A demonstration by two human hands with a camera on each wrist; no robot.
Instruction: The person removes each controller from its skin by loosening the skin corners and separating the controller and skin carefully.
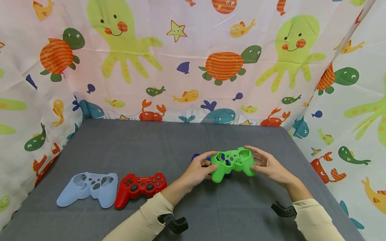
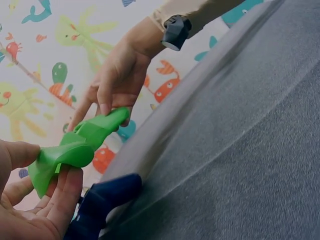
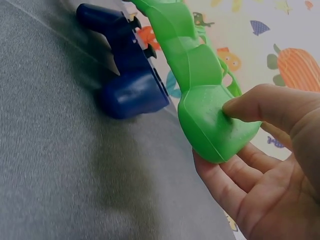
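Both hands hold a bright green game controller cover point(image 1: 219, 173), hollow with cut-out holes, raised off the table. My left hand point(image 1: 197, 170) pinches its left grip, thumb on one side and fingers on the other. At the other end my right hand point(image 1: 271, 166) pinches the right grip; its thumb presses the smooth surface in the right wrist view. Behind and below the cover, a dark blue game controller point(image 3: 135, 92) lies on the table, apart from it. The head view shows only bits of this controller, the rest being hidden by the cover.
On the left of the grey table point(image 1: 135, 144) lies a pale blue controller cover point(image 1: 81, 192). A red controller point(image 1: 126, 192) sits right beside it, near the left forearm. Patterned sea-animal curtains point(image 1: 187, 67) rise at the table's back and sides.
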